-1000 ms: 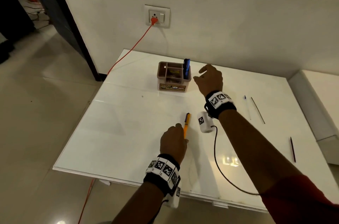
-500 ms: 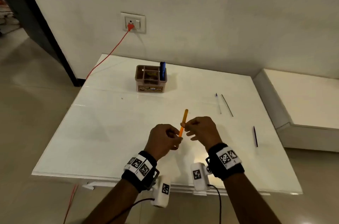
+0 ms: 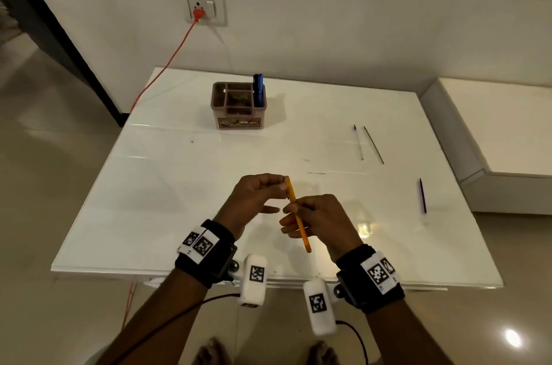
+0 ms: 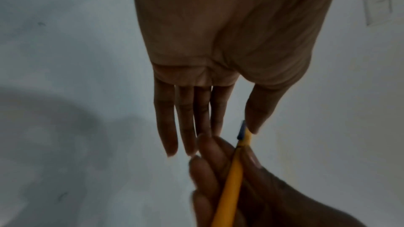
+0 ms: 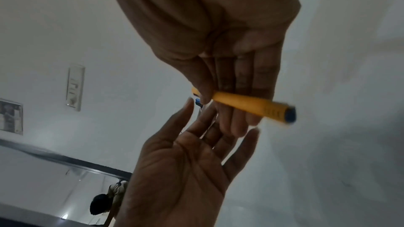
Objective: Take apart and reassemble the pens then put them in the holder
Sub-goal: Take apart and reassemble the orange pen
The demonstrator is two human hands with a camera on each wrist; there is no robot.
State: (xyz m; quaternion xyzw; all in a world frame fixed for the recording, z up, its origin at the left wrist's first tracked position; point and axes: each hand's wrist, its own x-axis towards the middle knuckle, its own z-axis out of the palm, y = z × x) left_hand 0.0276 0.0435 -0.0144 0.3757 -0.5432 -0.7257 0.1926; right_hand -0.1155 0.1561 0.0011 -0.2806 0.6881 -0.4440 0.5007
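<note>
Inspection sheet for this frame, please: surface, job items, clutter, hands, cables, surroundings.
Surface: white table, glossy.
Job's things: orange pen held above the table; holder with a blue pen in it; three thin pen parts lying at right.
Clutter: nothing seen.
Grippers: right hand has its grip on the barrel; left hand fingertips at the pen's top end.
Cables: orange cord plugged into the wall socket; dark wrist-camera leads.
Surroundings: white wall, tiled floor.

Orange pen (image 3: 297,218) held tilted above the counter; brown holder (image 3: 239,105) far back, blue pen (image 3: 258,89) upright inside.
</note>
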